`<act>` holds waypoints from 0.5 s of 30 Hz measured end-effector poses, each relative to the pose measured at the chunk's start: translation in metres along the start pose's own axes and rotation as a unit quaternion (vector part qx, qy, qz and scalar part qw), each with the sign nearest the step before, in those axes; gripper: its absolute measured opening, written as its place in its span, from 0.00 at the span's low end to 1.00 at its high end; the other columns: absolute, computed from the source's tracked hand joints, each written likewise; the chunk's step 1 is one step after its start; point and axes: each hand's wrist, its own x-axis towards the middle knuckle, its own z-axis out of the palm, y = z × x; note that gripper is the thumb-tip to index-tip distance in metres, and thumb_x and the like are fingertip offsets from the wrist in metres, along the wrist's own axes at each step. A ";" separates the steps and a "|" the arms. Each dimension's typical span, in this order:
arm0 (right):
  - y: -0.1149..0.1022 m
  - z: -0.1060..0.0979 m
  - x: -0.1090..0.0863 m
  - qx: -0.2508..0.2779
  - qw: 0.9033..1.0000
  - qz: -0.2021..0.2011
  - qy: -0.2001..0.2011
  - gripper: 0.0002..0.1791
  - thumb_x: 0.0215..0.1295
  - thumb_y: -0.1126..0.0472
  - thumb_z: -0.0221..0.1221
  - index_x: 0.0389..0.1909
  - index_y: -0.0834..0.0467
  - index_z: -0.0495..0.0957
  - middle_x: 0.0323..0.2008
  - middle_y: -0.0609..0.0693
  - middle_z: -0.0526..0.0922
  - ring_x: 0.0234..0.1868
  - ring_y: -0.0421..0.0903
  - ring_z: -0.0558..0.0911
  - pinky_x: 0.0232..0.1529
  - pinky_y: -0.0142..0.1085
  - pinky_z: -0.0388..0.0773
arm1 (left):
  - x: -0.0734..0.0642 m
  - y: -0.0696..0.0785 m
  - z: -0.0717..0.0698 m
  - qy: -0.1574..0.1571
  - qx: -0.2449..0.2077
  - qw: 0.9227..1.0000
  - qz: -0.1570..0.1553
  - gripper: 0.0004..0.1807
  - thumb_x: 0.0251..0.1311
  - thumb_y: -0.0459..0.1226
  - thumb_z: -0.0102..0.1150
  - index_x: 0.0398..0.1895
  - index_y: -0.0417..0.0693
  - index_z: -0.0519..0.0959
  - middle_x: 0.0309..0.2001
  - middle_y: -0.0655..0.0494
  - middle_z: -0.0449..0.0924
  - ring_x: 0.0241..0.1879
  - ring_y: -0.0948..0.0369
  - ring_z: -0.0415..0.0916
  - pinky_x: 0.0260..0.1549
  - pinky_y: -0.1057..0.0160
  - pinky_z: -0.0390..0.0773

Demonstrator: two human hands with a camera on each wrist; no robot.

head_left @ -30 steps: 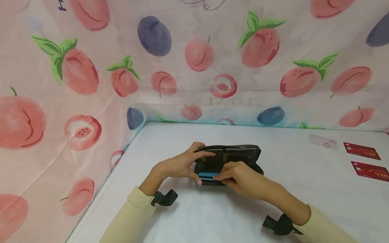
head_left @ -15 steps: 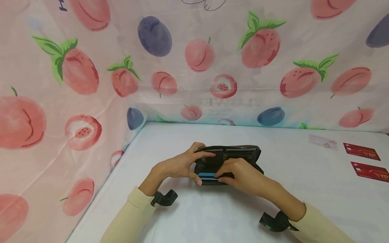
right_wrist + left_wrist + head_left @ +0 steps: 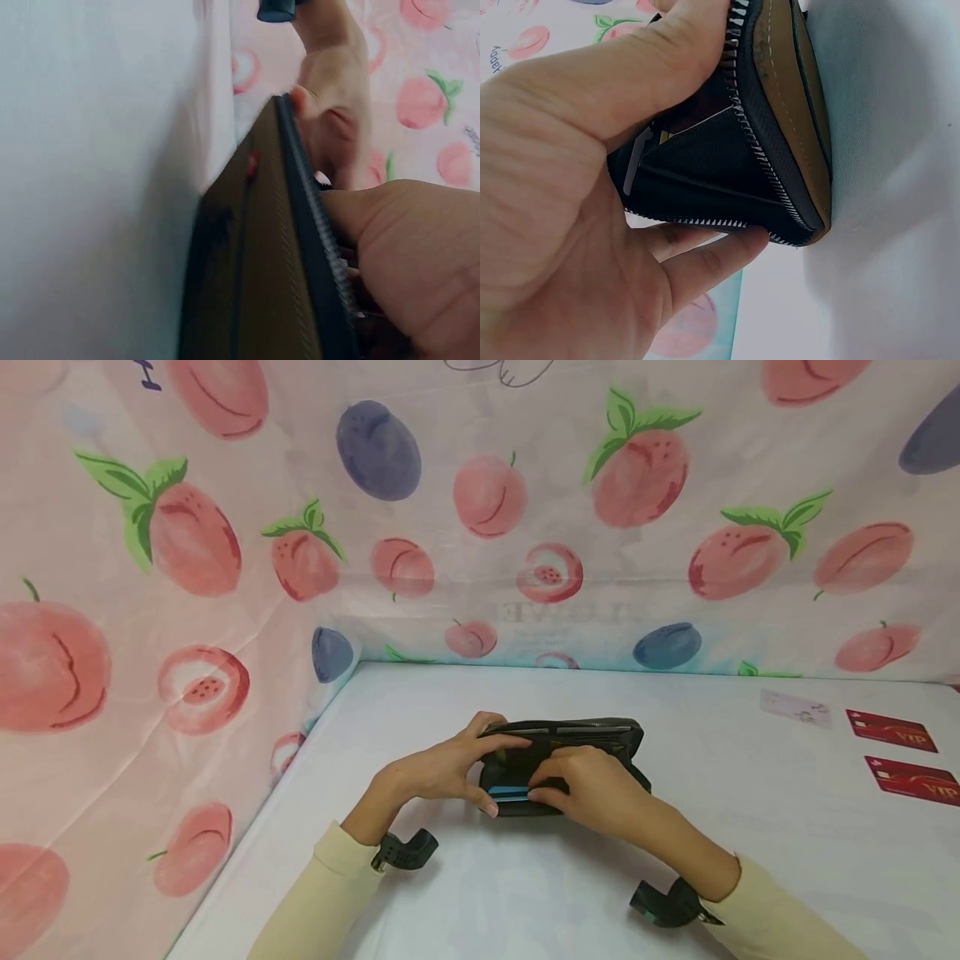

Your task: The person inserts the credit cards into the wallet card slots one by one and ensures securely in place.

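Note:
An unzipped dark zip wallet (image 3: 517,758), with a brown outside in the wrist views, stands on the table with its opening up. My left hand (image 3: 438,768) grips its left end, thumb on the near wall and fingers on the far side. The zipper teeth and a folded side gusset (image 3: 712,165) show beside that thumb. A blue card (image 3: 506,792) sticks up along the near inner wall. My right hand (image 3: 592,785) reaches into the opening with bent fingers and pinches the card's right part between thumb and forefinger. Its other fingertips are hidden inside the wallet.
Two red VIP cards, one farther back (image 3: 892,730) and one nearer (image 3: 915,780), lie at the right of the white table (image 3: 420,893). A pale card (image 3: 795,707) lies beside them. Fruit-print cloth (image 3: 450,510) hangs behind and at the left.
My right hand has shifted slightly left along the blue card, covering more of it, and its wrist has come inward. The left hand and the wallet stay in place.

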 end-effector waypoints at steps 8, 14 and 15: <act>0.033 -0.021 -0.016 0.095 0.989 -0.112 -0.021 0.19 0.59 0.74 0.62 0.44 0.49 0.85 0.39 0.40 0.80 0.40 0.38 0.79 0.39 0.35 0.77 | 0.002 0.001 -0.001 -0.009 0.001 1.000 0.000 0.46 0.48 0.48 0.72 0.71 0.63 0.60 0.71 0.55 0.42 0.65 0.55 0.54 0.57 0.53 0.65; 0.033 -0.019 -0.015 0.020 0.983 -0.169 -0.065 0.30 0.60 0.77 0.58 0.53 0.39 0.81 0.51 0.46 0.76 0.52 0.45 0.74 0.48 0.43 0.75 | 0.001 0.000 -0.001 -0.009 -0.013 1.000 -0.006 0.46 0.48 0.47 0.73 0.71 0.62 0.61 0.71 0.54 0.41 0.65 0.54 0.54 0.57 0.52 0.65; 0.031 -0.018 -0.014 -0.001 0.983 -0.169 -0.071 0.31 0.60 0.76 0.59 0.54 0.38 0.81 0.52 0.47 0.75 0.53 0.46 0.73 0.49 0.44 0.75 | 0.000 0.000 -0.001 -0.009 -0.014 1.000 -0.007 0.46 0.48 0.47 0.73 0.71 0.62 0.61 0.71 0.54 0.41 0.65 0.54 0.54 0.57 0.52 0.65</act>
